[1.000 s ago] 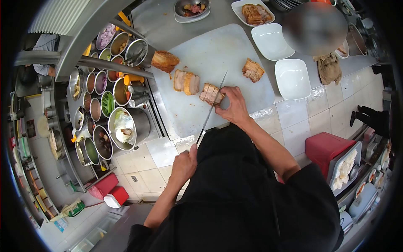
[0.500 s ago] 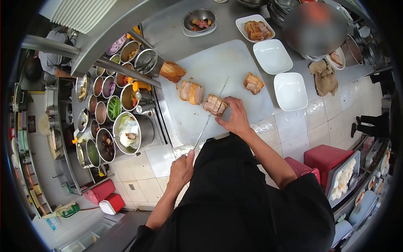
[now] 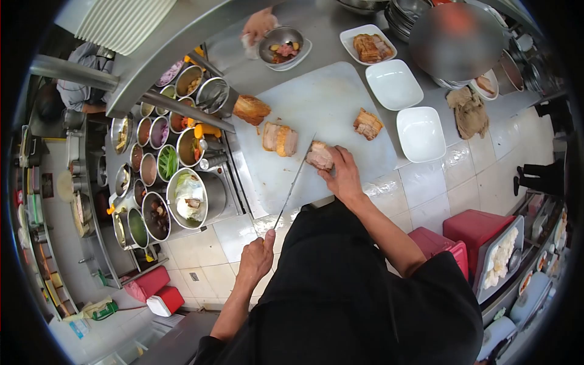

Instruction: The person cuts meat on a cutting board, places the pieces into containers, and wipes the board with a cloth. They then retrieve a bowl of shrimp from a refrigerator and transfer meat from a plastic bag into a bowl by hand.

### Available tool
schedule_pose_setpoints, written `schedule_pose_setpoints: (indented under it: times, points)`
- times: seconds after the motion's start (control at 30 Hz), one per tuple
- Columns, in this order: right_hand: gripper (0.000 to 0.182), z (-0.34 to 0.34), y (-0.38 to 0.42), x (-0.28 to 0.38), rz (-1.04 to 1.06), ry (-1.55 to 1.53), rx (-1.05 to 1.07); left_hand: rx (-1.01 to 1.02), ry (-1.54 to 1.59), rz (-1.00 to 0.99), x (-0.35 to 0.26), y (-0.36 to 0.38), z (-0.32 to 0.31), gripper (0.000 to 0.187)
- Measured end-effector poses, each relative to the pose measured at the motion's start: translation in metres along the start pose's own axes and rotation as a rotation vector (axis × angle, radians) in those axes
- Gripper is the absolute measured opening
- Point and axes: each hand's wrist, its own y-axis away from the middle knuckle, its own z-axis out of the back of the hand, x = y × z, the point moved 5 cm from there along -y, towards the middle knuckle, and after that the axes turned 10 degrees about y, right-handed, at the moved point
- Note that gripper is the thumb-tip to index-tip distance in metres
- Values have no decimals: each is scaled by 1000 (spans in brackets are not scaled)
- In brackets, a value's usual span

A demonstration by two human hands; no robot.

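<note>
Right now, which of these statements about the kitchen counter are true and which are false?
1. The left hand grips the knife. True.
2. The right hand holds a sliced meat piece on the cutting board. True.
3. The white dish nearest the right hand is heaped with meat. False: that white dish is empty.
4. Only one piece of meat lies on the board. False: a browned chunk and a halved slab lie there too.
5. Another person's hand is beside the metal bowl at the far edge. True.
</note>
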Motion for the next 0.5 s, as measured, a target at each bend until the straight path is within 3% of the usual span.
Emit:
schedule_pose_setpoints:
  times: [0.17, 0.3, 0.37, 0.5]
  points:
    - [62, 48, 15, -32, -121, 30, -96, 137, 87, -86, -21, -19, -31, 75]
    - [59, 69, 7, -11, -154, 154, -152, 84, 117, -98, -24, -14, -22, 73]
    - [59, 63, -3, 11, 47, 143, -262, 23, 192, -58, -6, -7, -11, 72]
    - [57, 14, -33, 59, 247, 15, -130, -106, 472, 75, 30, 11, 15, 68]
